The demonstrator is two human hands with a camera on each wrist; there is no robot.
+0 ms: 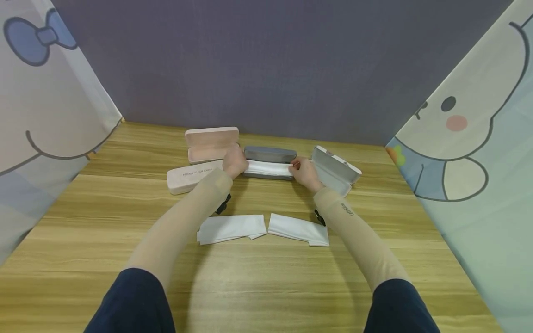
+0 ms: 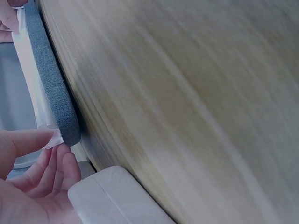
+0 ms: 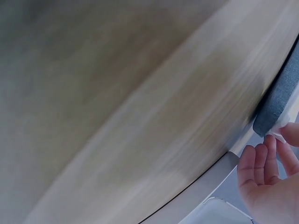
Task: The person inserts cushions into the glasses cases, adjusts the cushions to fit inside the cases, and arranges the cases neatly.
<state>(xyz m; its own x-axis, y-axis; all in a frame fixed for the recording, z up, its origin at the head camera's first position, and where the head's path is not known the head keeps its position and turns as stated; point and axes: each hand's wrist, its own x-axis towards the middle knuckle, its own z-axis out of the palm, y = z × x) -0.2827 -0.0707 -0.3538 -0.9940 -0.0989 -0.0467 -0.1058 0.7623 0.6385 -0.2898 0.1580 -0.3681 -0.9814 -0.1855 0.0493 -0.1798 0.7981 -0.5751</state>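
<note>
A folded white cloth (image 1: 268, 168) lies along the inside of a grey glasses case (image 1: 270, 153), whose lid stands raised at the back. My left hand (image 1: 235, 161) is at the case's left end; in the left wrist view its thumb and fingers pinch a corner of the cloth (image 2: 30, 70) over the fabric-covered edge (image 2: 51, 79). At the opposite end, my right hand (image 1: 306, 174) pinches the cloth's other end (image 3: 281, 125) beside the case's rounded corner (image 3: 273, 114). The cloth's middle spans the case between both hands.
Behind my left hand stands an opened pink case (image 1: 211, 138), with a closed pale case (image 1: 191, 177) in front of it. An opened white-and-grey case (image 1: 335, 167) sits to the right. Nearer me lie two folded white cloths, a left one (image 1: 232, 227) and a right one (image 1: 298, 229).
</note>
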